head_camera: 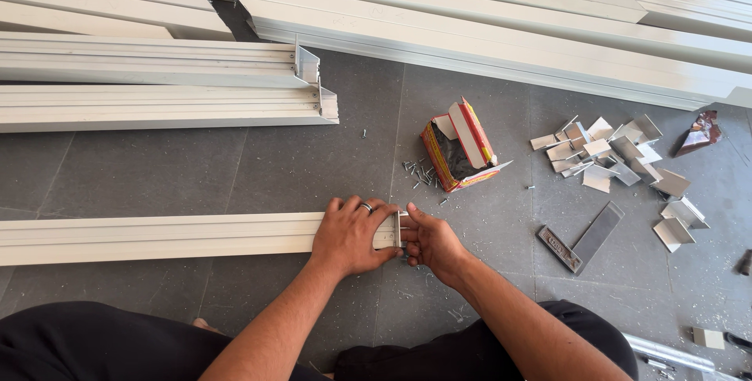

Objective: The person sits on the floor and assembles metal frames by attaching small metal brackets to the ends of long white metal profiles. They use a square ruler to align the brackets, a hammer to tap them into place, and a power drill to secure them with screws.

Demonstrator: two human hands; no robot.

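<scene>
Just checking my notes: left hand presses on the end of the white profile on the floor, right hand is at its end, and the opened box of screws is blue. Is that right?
Not quite. The head view shows the opened box of screws is red and yellow, not blue. The rest holds: left hand on the white profile, right hand at its end.

Open red screw box [458, 146]; loose screws [419, 171]; heap of metal corner brackets [619, 158]; stacked white profiles [486, 28]

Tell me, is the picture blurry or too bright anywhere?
Head view: sharp nearly everywhere, hands included; the white metal bars at the top glare pale in strong light; the left hand casts only a soft shadow on the grey floor; straight bars bow slightly towards the edges.
</scene>
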